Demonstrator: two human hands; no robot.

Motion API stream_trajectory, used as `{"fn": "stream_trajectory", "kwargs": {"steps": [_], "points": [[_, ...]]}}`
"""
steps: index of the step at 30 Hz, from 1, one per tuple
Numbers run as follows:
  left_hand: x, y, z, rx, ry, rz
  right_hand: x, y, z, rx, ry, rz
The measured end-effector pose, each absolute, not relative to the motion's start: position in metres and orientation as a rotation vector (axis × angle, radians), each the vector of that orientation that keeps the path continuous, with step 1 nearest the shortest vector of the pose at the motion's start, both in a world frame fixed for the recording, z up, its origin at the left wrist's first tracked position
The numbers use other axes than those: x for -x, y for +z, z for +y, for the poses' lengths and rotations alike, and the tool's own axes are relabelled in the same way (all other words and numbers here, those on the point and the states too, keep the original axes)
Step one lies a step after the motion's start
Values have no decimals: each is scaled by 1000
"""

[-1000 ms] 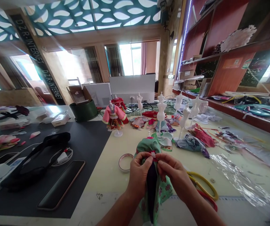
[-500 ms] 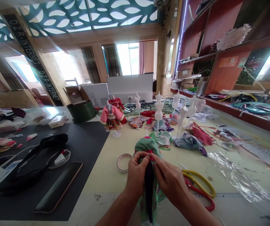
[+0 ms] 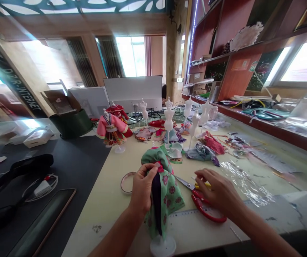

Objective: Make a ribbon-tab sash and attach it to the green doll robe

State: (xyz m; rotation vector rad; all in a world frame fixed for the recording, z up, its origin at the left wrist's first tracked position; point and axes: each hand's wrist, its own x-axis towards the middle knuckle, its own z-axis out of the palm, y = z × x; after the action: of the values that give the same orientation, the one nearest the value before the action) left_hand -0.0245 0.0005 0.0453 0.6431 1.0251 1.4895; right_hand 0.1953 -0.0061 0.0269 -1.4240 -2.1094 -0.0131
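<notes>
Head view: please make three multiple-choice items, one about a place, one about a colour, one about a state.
1. Where do the scissors lie?
A. beside the right hand
B. on the dark mat
C. on a shelf

2. What colour is the flowered dress that the left hand holds?
A. blue
B. green
C. white

3. How is the left hand?
A. flat on the table
B. closed on the dress
C. raised in the air

Key: 1 A, the handles lie under the right fingers; 2 B, green cloth with pink flowers; 3 B, the fingers wrap the dress on its stand.
</notes>
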Motion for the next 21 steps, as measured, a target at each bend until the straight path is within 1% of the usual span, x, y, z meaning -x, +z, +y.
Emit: {"fn": "stream_trajectory", "kwargs": {"steps": [4, 10, 14, 16, 19, 21], "points": [[30, 47, 17, -622, 1484, 1031, -230, 10, -17, 1595, 113, -2460], [33, 46, 34, -601, 1473, 1037, -236, -12, -21, 1650, 354, -2480], [40, 43, 37, -565, 1464, 1024, -246, -17, -14, 1710, 578, -2243], [45, 42, 37, -539, 1463, 1015, -252, -15, -13, 1700, 777, -2046], [51, 41, 38, -502, 1472, 1000, -255, -5, -16, 1512, 1163, -1690], [53, 41, 37, -479, 1492, 991, -249, 0, -18, 1338, 1337, -1505]]}}
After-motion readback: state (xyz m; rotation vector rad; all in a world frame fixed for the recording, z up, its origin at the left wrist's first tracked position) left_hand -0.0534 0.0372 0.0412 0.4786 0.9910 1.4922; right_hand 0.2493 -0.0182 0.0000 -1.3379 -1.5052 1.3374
